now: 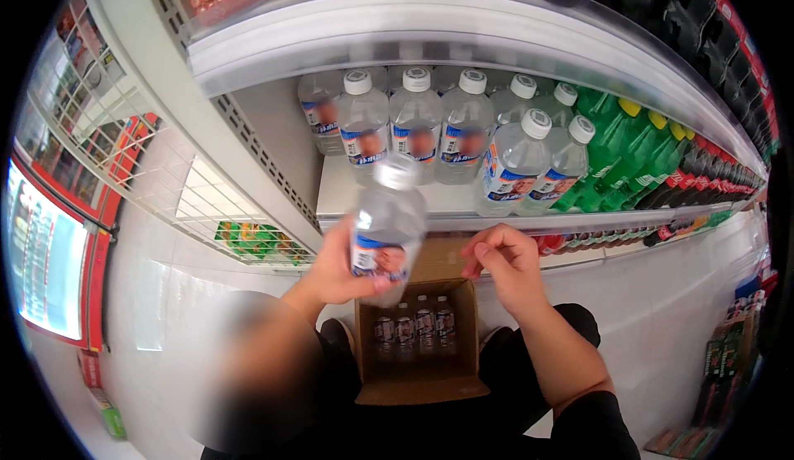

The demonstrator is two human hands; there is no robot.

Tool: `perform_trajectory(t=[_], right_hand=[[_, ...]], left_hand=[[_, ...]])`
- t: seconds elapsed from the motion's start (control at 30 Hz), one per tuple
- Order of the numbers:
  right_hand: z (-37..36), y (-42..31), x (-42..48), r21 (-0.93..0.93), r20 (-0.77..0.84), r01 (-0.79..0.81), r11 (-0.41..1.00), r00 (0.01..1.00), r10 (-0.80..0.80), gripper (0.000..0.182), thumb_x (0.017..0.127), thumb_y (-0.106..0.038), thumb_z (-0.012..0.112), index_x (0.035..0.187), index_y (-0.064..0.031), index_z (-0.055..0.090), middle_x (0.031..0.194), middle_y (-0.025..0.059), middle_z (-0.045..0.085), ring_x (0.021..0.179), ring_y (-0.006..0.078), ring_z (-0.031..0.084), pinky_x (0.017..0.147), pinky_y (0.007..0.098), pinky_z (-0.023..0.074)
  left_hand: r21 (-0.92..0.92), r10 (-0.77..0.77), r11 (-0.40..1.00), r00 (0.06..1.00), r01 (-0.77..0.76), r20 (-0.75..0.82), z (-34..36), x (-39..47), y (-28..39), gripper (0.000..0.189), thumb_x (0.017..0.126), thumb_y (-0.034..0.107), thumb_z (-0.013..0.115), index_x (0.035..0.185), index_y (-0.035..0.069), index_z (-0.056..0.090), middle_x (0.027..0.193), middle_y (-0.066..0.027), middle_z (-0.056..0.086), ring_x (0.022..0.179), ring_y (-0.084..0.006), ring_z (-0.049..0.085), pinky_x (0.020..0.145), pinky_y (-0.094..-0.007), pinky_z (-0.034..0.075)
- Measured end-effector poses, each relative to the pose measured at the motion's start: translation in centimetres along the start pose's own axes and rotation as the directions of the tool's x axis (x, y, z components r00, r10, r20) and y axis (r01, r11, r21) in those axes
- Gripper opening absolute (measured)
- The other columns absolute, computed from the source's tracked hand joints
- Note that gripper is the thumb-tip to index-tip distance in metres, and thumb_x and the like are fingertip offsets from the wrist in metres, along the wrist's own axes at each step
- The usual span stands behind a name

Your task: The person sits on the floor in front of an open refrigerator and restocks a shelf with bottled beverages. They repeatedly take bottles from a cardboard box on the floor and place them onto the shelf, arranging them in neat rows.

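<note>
My left hand [338, 268] is closed round a clear plastic bottle [388, 237] with a white cap and a blue-and-white label, held upright above the box and in front of the shelf. My right hand [505, 265] is raised at the shelf's front edge, fingers curled, holding nothing that I can see. Several similar clear bottles [468, 128] stand on the shelf [384, 203], two of them nearer its front at the right. Below my hands an opened cardboard box [422, 392] stands between my legs, with several bottles [425, 330] upright inside.
Green bottles with yellow caps [620, 156] and dark bottles stand to the right on the shelf. A clear-fronted upper shelf [434, 32] overhangs the bottles. At left are a white upright post [217, 125], a wire rack [155, 187] and a red-framed cooler [93, 292].
</note>
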State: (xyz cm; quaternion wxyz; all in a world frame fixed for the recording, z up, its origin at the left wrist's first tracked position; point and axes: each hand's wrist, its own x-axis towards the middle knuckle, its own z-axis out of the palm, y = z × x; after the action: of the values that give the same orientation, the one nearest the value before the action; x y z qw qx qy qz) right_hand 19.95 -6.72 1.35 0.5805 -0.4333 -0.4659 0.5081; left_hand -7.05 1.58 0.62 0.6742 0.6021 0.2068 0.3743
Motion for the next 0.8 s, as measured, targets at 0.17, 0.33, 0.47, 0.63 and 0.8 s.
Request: perform_trajectory(t=[0.17, 0.33, 0.47, 0.63, 0.8], right_hand=[[-0.2, 0.8, 0.1, 0.008, 0.032, -0.011, 1.0, 0.999, 0.011, 0.014, 0.101, -0.005, 0.059, 0.088, -0.0025, 0.057, 0.096, 0.0102, 0.07, 0.076, 0.0125, 0.067, 0.067, 0.0273, 0.0547], [0.2, 1.3, 0.2, -0.026, 0.061, 0.0, 1.0, 0.998, 0.002, 0.011, 0.1, -0.003, 0.06, 0.089, -0.001, 0.058, 0.096, 0.009, 0.069, 0.076, 0.0119, 0.066, 0.068, 0.0275, 0.0548], [0.2, 2.1, 0.1, -0.104, 0.104, 0.031, 0.994, 0.994, -0.02, 0.01, 0.097, -0.002, 0.063, 0.088, 0.0004, 0.058, 0.092, 0.0081, 0.069, 0.077, 0.0101, 0.065, 0.068, 0.0259, 0.0536], [0.6, 2.3, -0.1, -0.198, 0.158, 0.074, 0.977, 0.987, -0.043, 0.011, 0.094, -0.002, 0.066, 0.086, 0.0008, 0.059, 0.089, 0.0067, 0.07, 0.077, 0.0084, 0.064, 0.068, 0.0246, 0.0524], [0.3, 3.2, -0.1, -0.322, 0.197, 0.126, 0.938, 0.978, -0.064, 0.012, 0.093, -0.004, 0.068, 0.086, 0.0002, 0.061, 0.085, 0.0048, 0.07, 0.075, 0.008, 0.063, 0.067, 0.0253, 0.0522]], left_hand=[[0.35, 0.246, 0.932, 0.87, -0.092, -0.428, -1.0, 0.8, 0.6, 0.068, 0.079, 0.002, 0.081, 0.136, -0.002, 0.045, 0.125, -0.0105, 0.06, 0.112, -0.0193, 0.061, 0.095, -0.0355, 0.052], [0.49, 0.431, 0.856, 0.754, -0.167, -0.496, -2.7, 2.5, -0.7, 0.071, 0.084, -0.007, 0.073, 0.143, 0.0, 0.033, 0.132, -0.0132, 0.051, 0.122, -0.0226, 0.056, 0.101, -0.0362, 0.049], [0.558, 0.529, 0.795, 0.723, -0.238, -0.446, -3.2, 3.6, -1.0, 0.076, 0.086, -0.011, 0.068, 0.15, -0.002, 0.028, 0.144, -0.0164, 0.043, 0.134, -0.0249, 0.047, 0.112, -0.0387, 0.04], [0.636, 0.614, 0.718, 0.688, -0.284, -0.386, -4.5, 4.6, -1.6, 0.079, 0.09, -0.012, 0.062, 0.157, -0.005, 0.021, 0.155, -0.022, 0.038, 0.142, -0.0292, 0.043, 0.117, -0.0397, 0.035], [0.762, 0.676, 0.63, 0.591, -0.154, -0.44, -4.5, 4.5, -1.7, 0.063, 0.092, -0.012, 0.062, 0.15, -0.008, 0.037, 0.147, -0.024, 0.048, 0.133, -0.0298, 0.055, 0.109, -0.0387, 0.047]])
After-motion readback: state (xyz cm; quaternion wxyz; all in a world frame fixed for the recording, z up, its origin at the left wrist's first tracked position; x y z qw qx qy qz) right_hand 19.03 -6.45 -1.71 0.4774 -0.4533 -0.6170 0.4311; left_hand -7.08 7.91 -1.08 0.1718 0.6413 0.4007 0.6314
